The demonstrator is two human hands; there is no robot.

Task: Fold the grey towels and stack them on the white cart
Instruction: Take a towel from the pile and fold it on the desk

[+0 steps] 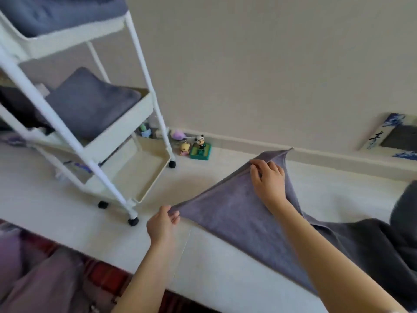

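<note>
Standing at the far left, the white cart (144,71) has folded grey towels already on its top shelf (56,14) and middle shelf (90,102), which suggests the stacking is well under way and explains why the cart is parked so near the work: each finished towel needs only a short carry. Its bottom tray (144,177) seems to hold no towel. Just right of the cart, against the far wall, sit a few small toys (198,146) (a panda figure among them), apart from the folding. Nearer, the left hand (161,224) pinches one corner of the grey towel (237,213) between thumb and curled fingers, and further right the right hand (267,179) grips the far corner with its fingers curled over the hem. The two hands hold the same edge pulled taut between them, probably so that the cloth lies flat and square before it is folded over; the rest of the towel trails to the near right, over the pale floor (56,199). At the right edge lies a darker heap of cloth (401,224), perhaps more towels waiting, though I cannot tell for certain. A framed picture (392,137) leans against the far right wall.
</note>
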